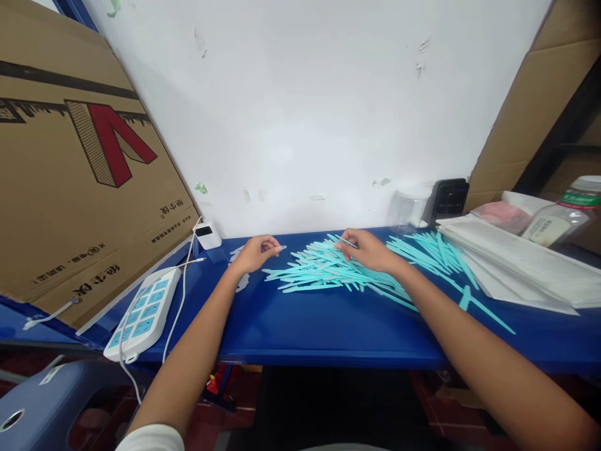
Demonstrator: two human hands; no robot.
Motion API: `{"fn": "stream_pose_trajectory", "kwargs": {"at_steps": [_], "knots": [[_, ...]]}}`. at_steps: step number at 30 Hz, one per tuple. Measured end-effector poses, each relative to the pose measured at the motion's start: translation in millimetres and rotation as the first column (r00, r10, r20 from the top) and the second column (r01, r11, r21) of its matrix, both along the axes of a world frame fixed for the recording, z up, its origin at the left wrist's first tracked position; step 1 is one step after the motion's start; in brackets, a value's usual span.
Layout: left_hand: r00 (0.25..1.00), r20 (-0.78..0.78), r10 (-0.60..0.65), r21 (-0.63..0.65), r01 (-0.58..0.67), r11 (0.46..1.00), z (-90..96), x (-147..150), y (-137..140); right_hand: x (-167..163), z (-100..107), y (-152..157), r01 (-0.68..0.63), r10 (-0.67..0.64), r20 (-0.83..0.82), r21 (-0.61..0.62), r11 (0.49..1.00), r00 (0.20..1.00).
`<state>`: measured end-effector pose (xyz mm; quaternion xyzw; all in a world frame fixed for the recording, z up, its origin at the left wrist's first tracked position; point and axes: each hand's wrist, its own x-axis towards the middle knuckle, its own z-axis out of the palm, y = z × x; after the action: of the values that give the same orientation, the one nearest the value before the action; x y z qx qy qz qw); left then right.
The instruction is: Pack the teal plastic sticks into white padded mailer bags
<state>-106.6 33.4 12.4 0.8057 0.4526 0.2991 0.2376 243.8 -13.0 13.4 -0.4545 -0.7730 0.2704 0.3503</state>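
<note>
Just left of the pile, my left hand (pixel 260 254) pinches a small translucent piece (pixel 283 248) between thumb and fingertips. Several similar whitish clear pieces (pixel 242 282) lie beneath and beside that hand, partly hidden by it. My right hand (pixel 364 249) is above the heap of thin turquoise sticks (pixel 314 275), its fingers closed on one turquoise stick (pixel 345 240). A second group of turquoise sticks (pixel 434 250) spreads to the right of this hand, with a few loose ones near the right forearm.
On the blue table (pixel 282 326), a white power strip (pixel 145 313) with cables and a small white device (pixel 207 235) stand left. A clear jar (pixel 410 210), a black device (pixel 449 197), white paper sheets (pixel 521 263) and a bottle (pixel 563 216) are right. Cardboard (pixel 70 188) flanks the left.
</note>
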Motion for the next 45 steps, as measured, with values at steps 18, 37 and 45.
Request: {"fn": "stream_pose_trajectory", "kwargs": {"at_steps": [18,37,45], "knots": [[0.912,0.393,-0.117,-0.168,0.196,0.966,-14.7,47,-19,-9,15,-15,-0.109,0.109,0.002,0.053,0.993,0.994],[0.996,0.001,-0.089,0.249,0.086,0.965,-14.1,52,-21,10,-3,13,0.194,-0.232,0.192,0.198,0.961,0.953],[0.834,-0.373,0.406,0.266,-0.323,0.908,1.5,-50,12,16,-8,15,0.151,-0.191,0.219,0.185,0.971,0.957]]}}
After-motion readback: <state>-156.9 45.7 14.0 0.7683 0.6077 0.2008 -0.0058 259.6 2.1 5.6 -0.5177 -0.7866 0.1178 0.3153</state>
